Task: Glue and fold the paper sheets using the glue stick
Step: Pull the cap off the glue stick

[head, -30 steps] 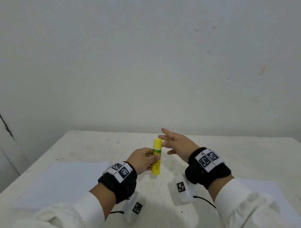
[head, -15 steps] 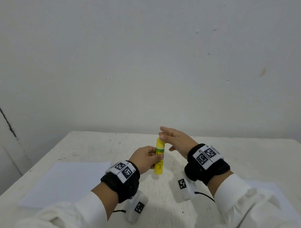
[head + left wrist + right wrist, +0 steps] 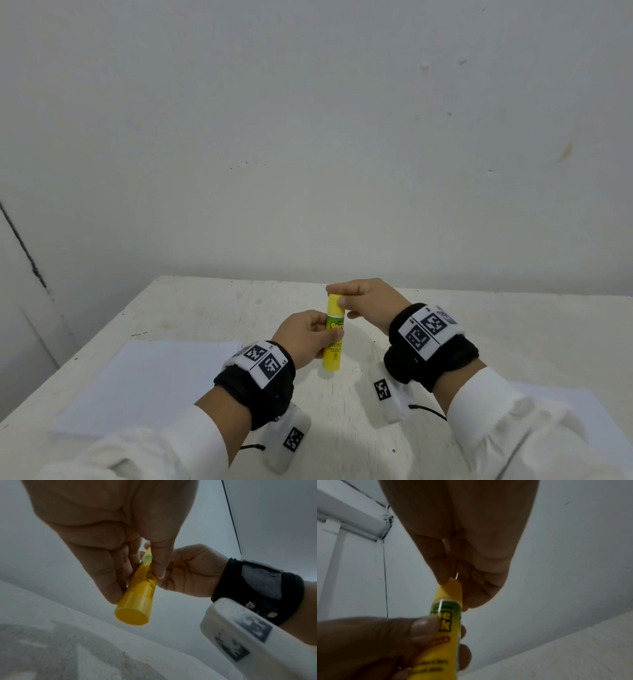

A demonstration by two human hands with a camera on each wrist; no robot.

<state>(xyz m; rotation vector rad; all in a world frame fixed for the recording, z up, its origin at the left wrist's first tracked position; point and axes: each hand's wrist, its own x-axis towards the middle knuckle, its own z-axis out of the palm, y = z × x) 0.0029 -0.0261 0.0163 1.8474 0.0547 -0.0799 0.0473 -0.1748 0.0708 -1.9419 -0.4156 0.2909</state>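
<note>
From the head view the task has barely begun: the glue stick (image 3: 333, 334) is upright above the worktop (image 3: 359, 394), capped, while the paper sheets (image 3: 144, 380) lie unglued and unfolded at left. The left wrist view shows the left hand (image 3: 109, 536) curled round its barrel. The right wrist view shows the right hand (image 3: 471, 547) pinching the cap (image 3: 452, 589).

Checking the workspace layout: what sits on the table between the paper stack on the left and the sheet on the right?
In the head view, only bare table lies between them; both hands hold the glue stick above it.
</note>
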